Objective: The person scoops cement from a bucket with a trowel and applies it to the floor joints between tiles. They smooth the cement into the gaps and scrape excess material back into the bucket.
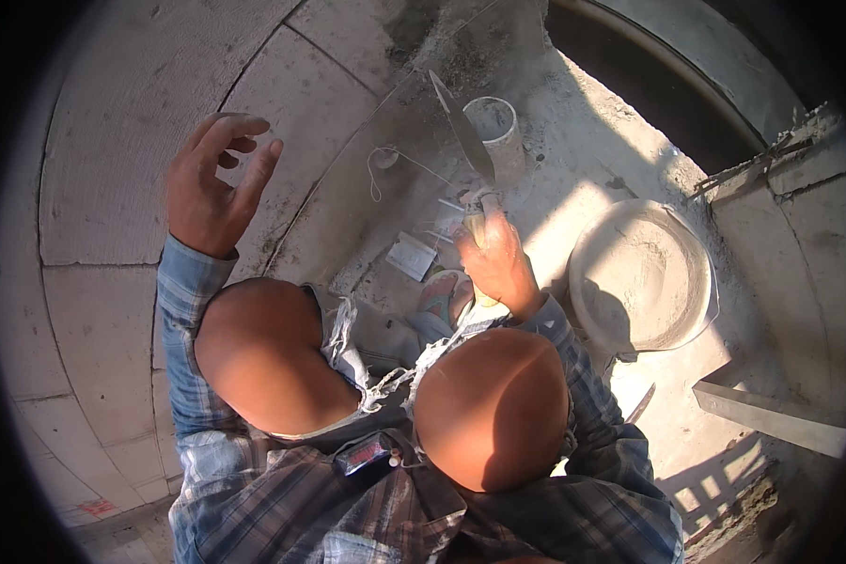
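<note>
My right hand (500, 258) is wrapped around the handle of a pointed trowel (465, 132) at the middle of the view. The narrow blade points up and away, in front of a small pale bucket (508, 160). Raised beside the block wall on the left, my left hand (218, 179) is empty, its fingers bent and apart. To the right of my right hand stands a large round bucket (703, 301) holding a pale, powdery-looking mix (653, 249). My bent knees lie between my forearms.
Large pale blocks (113, 179) form the wall on the left. A white rectangular piece (411, 256) and a thin string (376, 179) lie near my feet. At lower right is a long straight metal bar (771, 418). A dark opening (649, 85) borders the dusty floor at upper right.
</note>
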